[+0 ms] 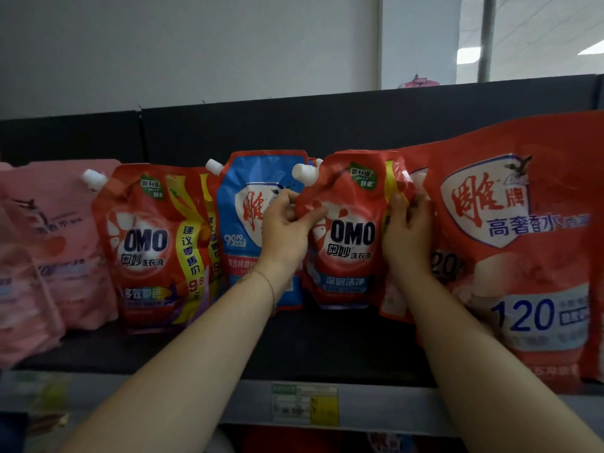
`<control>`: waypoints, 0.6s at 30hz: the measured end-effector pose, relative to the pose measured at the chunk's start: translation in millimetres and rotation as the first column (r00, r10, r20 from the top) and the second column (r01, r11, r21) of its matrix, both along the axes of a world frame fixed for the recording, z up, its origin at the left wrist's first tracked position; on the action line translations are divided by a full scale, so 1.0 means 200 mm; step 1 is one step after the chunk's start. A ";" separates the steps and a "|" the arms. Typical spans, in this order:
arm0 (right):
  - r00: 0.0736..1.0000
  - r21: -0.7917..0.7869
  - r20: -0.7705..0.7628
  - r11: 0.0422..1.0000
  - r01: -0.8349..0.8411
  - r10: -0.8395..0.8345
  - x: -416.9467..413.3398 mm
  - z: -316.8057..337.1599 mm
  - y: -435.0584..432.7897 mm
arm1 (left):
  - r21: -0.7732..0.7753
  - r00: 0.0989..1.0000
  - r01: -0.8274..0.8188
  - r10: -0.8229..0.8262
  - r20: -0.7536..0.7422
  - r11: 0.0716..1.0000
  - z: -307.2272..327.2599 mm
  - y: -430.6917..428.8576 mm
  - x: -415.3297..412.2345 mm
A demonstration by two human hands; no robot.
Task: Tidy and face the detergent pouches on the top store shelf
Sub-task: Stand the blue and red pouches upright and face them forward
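A red OMO pouch (349,243) with a white spout stands upright at the middle of the top shelf (228,348), label facing me. My left hand (287,227) pinches its upper left edge just below the spout. My right hand (407,230) grips its right edge, fingers curled behind it. A blue pouch (243,217) stands just behind and to the left, partly hidden by my left hand. Further left stands a second red OMO pouch (153,246).
Pink pouches (52,243) crowd the shelf's left end. A large red bag (519,243) fills the right side, touching my right wrist. A price tag (305,405) sits on the shelf's front rail. The dark back panel (294,125) rises behind the row.
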State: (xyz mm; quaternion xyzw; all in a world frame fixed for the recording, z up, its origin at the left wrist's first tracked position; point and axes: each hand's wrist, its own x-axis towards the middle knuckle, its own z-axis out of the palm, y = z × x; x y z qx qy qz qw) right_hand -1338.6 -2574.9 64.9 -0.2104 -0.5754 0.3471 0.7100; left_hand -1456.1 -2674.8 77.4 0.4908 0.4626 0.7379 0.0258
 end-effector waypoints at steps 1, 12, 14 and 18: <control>1.000 -0.004 -0.016 1.000 -0.025 0.025 0.00 0.01 -0.01 | 0.026 1.000 0.004 -0.004 0.012 1.000 0.00 -0.01 0.01; 0.669 -0.117 0.501 0.809 -0.576 0.549 0.00 -0.04 -0.05 | 0.165 0.943 -0.185 0.128 0.307 0.969 -0.09 -0.19 -0.17; 0.439 -0.277 0.645 0.727 -0.628 0.625 0.00 -0.07 -0.08 | 0.084 0.945 -0.126 0.094 0.313 0.988 -0.10 -0.24 -0.22; 0.279 -0.391 0.724 0.708 -0.588 0.631 -0.03 -0.06 -0.11 | -0.264 0.957 0.151 -0.074 0.280 0.953 -0.18 -0.33 -0.25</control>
